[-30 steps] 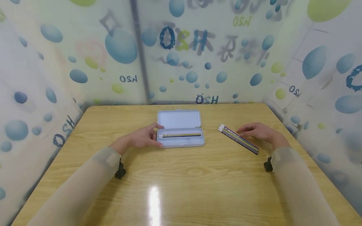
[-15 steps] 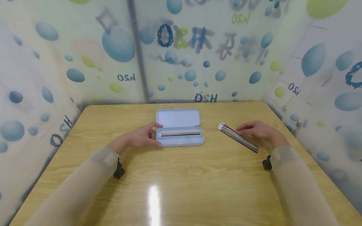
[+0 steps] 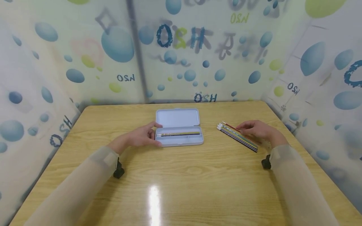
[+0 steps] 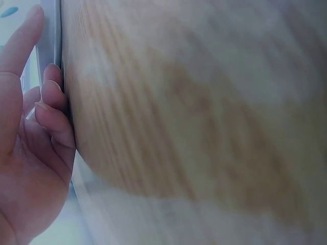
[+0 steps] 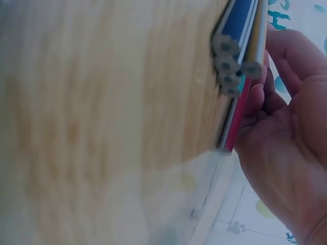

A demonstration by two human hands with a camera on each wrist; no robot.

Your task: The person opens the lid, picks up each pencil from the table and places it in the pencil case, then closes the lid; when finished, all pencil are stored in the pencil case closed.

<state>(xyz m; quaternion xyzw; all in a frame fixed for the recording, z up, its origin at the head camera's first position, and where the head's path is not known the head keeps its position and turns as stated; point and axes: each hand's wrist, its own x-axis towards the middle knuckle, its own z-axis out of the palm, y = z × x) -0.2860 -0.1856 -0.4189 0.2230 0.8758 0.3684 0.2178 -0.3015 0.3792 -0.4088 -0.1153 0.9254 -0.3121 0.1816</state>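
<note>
A pale blue pencil case (image 3: 175, 142) lies open on the wooden table, its lid (image 3: 178, 117) folded back. Inside its long compartment rest a yellow and a dark pencil (image 3: 181, 134). My left hand (image 3: 141, 136) holds the case's left end, thumb at the front edge and forefinger near the hinge. To the right, several striped pencils (image 3: 237, 138) lie slanted in a flat bunch. My right hand (image 3: 258, 130) has curled fingers on the far side of this bunch, at a red pencil (image 3: 229, 126). The right wrist view shows the pencils' unsharpened ends (image 5: 227, 66); the exact pinch is partly hidden.
The wooden table (image 3: 198, 182) reaches toward me, with a bright reflection near its front. Patterned curtain-like walls (image 3: 181, 75) stand close behind the table and along both sides. Each wrist carries a small black device (image 3: 119, 172).
The red pencil's eraser end has separated slightly from the bunch at my right fingers. My left hand keeps its hold on the case. The head view has shifted a little.
</note>
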